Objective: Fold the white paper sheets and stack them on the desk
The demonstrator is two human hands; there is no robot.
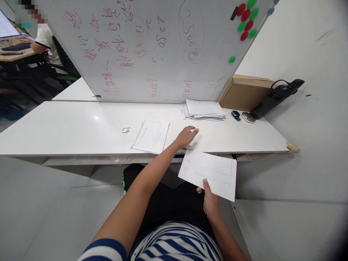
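My right hand grips a sheet of white paper by its near edge, thumb on top. The sheet has faint printed lines and overlaps the desk's front edge. Above the desk, my left hand reaches forward with its fingers partly curled and thumb apart, nothing visible in it. Just under that wrist lies a small greyish, bar-shaped object, partly hidden. Left of my forearm, a few printed sheets lie on the desk. A larger stack of papers sits farther back, beyond my left hand.
A whiteboard with red writing and magnets stands across the white desk. A small white looped item lies at left. At right are a cardboard box, black bottle, mouse and small dark object. Another person sits far left.
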